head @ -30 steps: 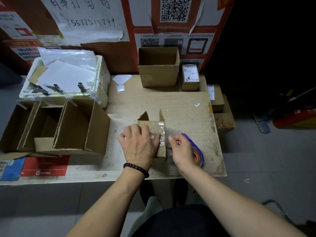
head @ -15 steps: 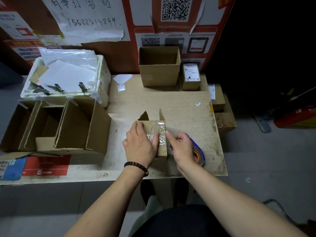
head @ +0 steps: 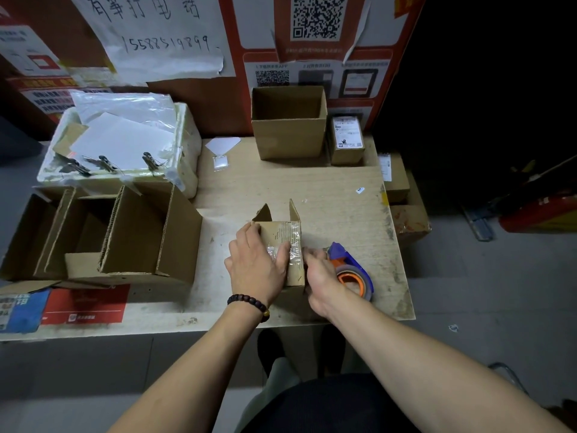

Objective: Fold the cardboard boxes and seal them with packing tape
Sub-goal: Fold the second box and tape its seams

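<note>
A small cardboard box (head: 281, 234) lies on the wooden table (head: 327, 195) near its front edge, flaps pointing away from me. Clear packing tape (head: 295, 253) crosses its top face. My left hand (head: 254, 264) lies on the box, thumb pressing the tape flat. My right hand (head: 323, 278) grips a blue and orange tape dispenser (head: 351, 271) held against the box's right side.
Larger open cardboard boxes (head: 125, 232) stand at the left. A white foam box (head: 184, 142) with papers and clips sits behind them. An open box (head: 288, 123) and a labelled parcel (head: 348, 140) stand at the back. More parcels (head: 406, 220) lie right of the table.
My left hand slid leftward and flatter over the box top. My right hand dropped with the dispenser down the box's right side.
</note>
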